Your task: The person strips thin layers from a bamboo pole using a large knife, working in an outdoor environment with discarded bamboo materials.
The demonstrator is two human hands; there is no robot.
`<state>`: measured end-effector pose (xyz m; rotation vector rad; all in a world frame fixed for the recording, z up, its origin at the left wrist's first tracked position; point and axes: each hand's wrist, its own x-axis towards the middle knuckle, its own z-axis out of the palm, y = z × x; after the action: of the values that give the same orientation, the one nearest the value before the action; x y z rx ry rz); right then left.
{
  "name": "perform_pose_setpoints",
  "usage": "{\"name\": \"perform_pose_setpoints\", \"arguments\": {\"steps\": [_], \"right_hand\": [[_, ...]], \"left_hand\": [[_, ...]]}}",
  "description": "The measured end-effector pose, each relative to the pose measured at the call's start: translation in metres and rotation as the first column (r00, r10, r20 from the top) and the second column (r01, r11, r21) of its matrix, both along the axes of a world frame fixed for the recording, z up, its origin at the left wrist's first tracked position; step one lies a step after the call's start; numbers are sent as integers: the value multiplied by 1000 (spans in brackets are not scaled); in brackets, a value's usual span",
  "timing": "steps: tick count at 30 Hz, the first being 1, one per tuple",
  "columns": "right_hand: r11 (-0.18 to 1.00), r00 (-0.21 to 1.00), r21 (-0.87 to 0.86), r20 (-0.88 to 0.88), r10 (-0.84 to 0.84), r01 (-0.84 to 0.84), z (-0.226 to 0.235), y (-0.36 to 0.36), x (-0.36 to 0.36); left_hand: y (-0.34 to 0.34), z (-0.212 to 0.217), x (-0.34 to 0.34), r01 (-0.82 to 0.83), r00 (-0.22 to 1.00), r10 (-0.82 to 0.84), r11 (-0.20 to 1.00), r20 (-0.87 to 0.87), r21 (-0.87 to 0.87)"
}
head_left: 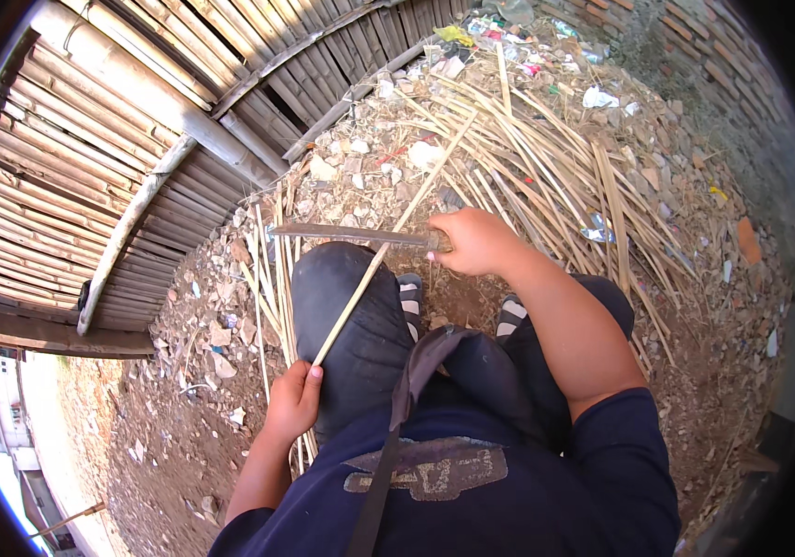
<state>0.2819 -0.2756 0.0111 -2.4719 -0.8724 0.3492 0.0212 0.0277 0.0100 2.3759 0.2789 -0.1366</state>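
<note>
A long, thin bamboo strip [351,304] slants up and away from my left hand [295,401], whose fingers are closed round its near end beside my left knee. My right hand [476,241] grips the short handle of a long-bladed knife [342,232] ahead of my knees. The blade points left and crosses the strip; whether its edge bites into the strip I cannot tell. Dark trousers cover my left knee [342,288], just under the strip.
Many split bamboo strips [555,186] lie in a loose pile ahead and to the right. More strips [272,288] lie left of my knee. A bamboo-slat wall [54,176] stands at the left, a brick wall [722,56] at the far right. Stones and litter cover the ground [202,408].
</note>
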Motion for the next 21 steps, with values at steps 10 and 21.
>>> {"name": "perform_pose_setpoints", "arguments": {"steps": [10, 21], "right_hand": [[998, 993, -68, -114, -17, 9, 3, 16, 5], [995, 1000, -99, 24, 15, -12, -1, 15, 5]], "left_hand": [[7, -10, 2, 12, 1000, -12, 1000, -16, 11], [11, -13, 3, 38, 999, -37, 999, 18, -11]]}}
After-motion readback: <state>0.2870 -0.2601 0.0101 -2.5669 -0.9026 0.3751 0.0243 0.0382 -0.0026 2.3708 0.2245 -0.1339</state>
